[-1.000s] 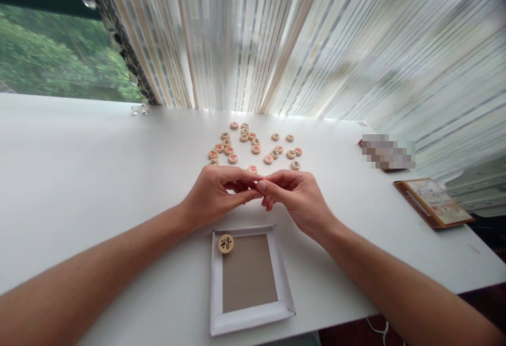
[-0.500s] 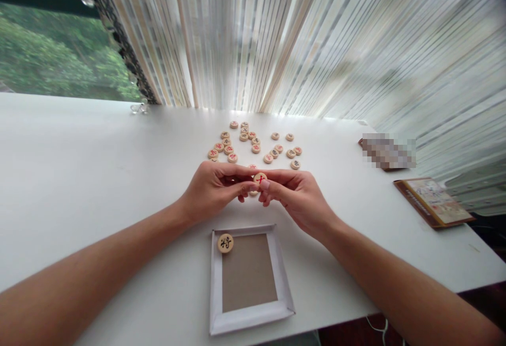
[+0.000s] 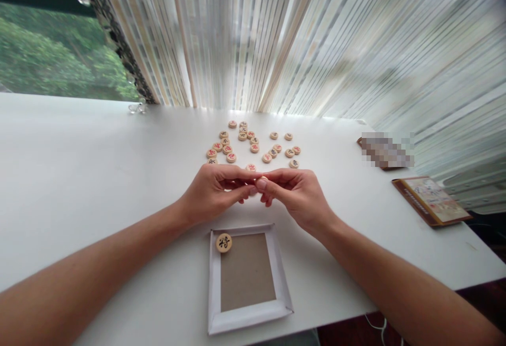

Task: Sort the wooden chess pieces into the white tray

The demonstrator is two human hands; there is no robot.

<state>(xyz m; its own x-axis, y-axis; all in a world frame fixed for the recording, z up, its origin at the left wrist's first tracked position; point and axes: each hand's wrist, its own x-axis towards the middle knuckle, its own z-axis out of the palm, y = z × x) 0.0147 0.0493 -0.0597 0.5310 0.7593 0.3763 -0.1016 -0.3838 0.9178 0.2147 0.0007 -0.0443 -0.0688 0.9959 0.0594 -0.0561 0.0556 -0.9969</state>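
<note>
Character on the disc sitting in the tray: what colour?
Black, on a pale wooden disc at the far-left corner of the white-rimmed tray; head view.

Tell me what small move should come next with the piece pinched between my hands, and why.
Probably lower the piece into the tray beside the black-marked piece: both hands, left hand and right hand, pinch it above the tray, which has bare room.

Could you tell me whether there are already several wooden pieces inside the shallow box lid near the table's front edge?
No, the box lid holds a single wooden piece in its far left corner.
</note>
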